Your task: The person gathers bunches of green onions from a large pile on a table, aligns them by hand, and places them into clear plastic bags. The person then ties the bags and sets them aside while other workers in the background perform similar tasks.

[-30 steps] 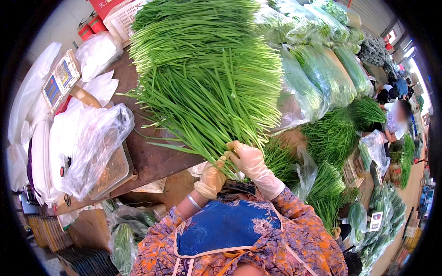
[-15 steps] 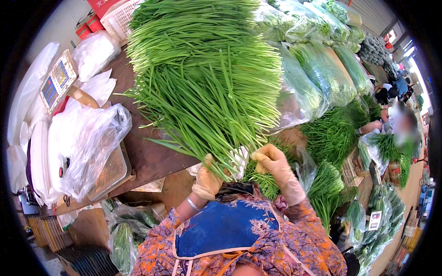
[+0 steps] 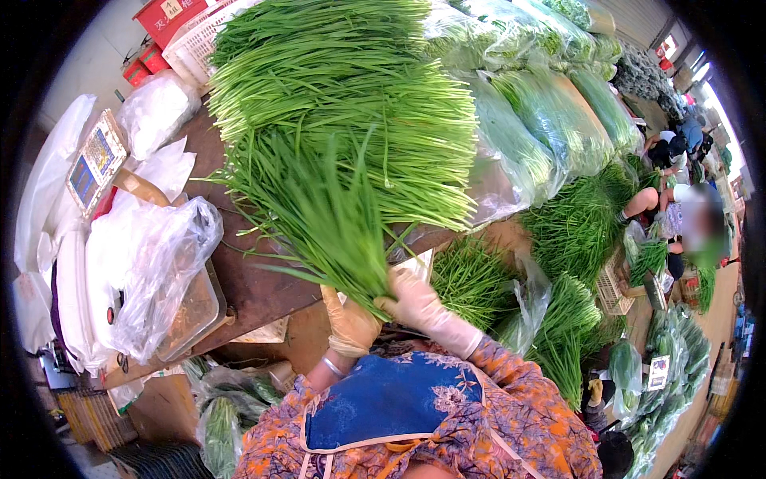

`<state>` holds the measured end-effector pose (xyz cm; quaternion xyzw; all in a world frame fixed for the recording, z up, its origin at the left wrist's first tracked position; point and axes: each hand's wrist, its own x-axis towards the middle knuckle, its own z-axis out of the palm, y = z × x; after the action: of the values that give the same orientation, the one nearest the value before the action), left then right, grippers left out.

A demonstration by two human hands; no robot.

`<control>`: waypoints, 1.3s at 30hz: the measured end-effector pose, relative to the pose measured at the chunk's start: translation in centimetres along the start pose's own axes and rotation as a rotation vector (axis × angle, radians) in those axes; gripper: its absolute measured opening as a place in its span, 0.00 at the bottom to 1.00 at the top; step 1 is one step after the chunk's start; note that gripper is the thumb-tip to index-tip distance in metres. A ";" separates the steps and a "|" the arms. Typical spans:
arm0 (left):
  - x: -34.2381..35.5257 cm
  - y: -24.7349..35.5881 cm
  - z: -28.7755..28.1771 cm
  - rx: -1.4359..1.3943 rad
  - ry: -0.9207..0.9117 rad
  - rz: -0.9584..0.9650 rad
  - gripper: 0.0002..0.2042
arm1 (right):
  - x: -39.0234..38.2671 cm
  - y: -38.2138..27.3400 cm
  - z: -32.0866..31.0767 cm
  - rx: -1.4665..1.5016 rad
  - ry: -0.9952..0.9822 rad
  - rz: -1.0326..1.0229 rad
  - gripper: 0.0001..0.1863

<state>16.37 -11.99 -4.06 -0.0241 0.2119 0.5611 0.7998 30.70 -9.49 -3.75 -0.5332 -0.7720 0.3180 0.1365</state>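
Note:
My left hand (image 3: 349,327), in a pale glove, is curled at the lower left of a loose bunch of long green leafy stems (image 3: 343,223), its fingers partly hidden by it. My right hand (image 3: 408,302), also gloved, grips the bunch's lower stem ends from the right. The leaves fan upward, blurred by motion, over a thick stack of the same greens (image 3: 343,88), which lies on a brown table (image 3: 271,291) with the stems mostly pointing right.
White plastic bags (image 3: 159,271) and a clear tub (image 3: 203,307) occupy the table's left. Bagged greens (image 3: 542,120) are piled upper right; loose bundles (image 3: 562,231) and a crate (image 3: 614,283) lie below them. Co-workers (image 3: 674,207) are at the far right. A red bin (image 3: 159,32) stands behind.
My right hand moved out to the right, then back left against the bunch, which has shifted left and stands more steeply, now blurred. My left hand has moved slightly left and down.

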 end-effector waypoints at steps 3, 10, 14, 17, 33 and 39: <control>-0.8 -0.2 0.5 0.056 -0.083 0.018 0.45 | -0.9 -2.5 0.2 -0.210 0.109 -0.122 0.37; -1.0 -0.6 -2.3 0.482 0.006 0.001 0.27 | -1.7 -3.5 1.6 -0.423 0.109 -0.217 0.34; -0.8 0.9 -2.0 0.284 0.112 -0.147 0.18 | -1.6 -3.5 -0.8 0.058 -0.075 -0.304 0.29; -1.8 1.5 -0.8 0.313 0.115 -0.064 0.19 | 1.8 -0.6 -4.8 0.123 0.087 -0.238 0.31; -0.3 3.6 3.4 0.004 -0.250 -0.083 0.31 | 7.5 3.1 -8.3 -0.359 0.580 -0.209 0.36; -0.9 2.8 2.6 0.058 -0.135 -0.120 0.26 | 2.9 -1.5 -5.1 0.751 0.236 0.063 0.24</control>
<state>14.42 -11.03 -0.85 0.0245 0.1719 0.5060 0.8449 31.25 -5.40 0.67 -0.5024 -0.5644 0.5188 0.3999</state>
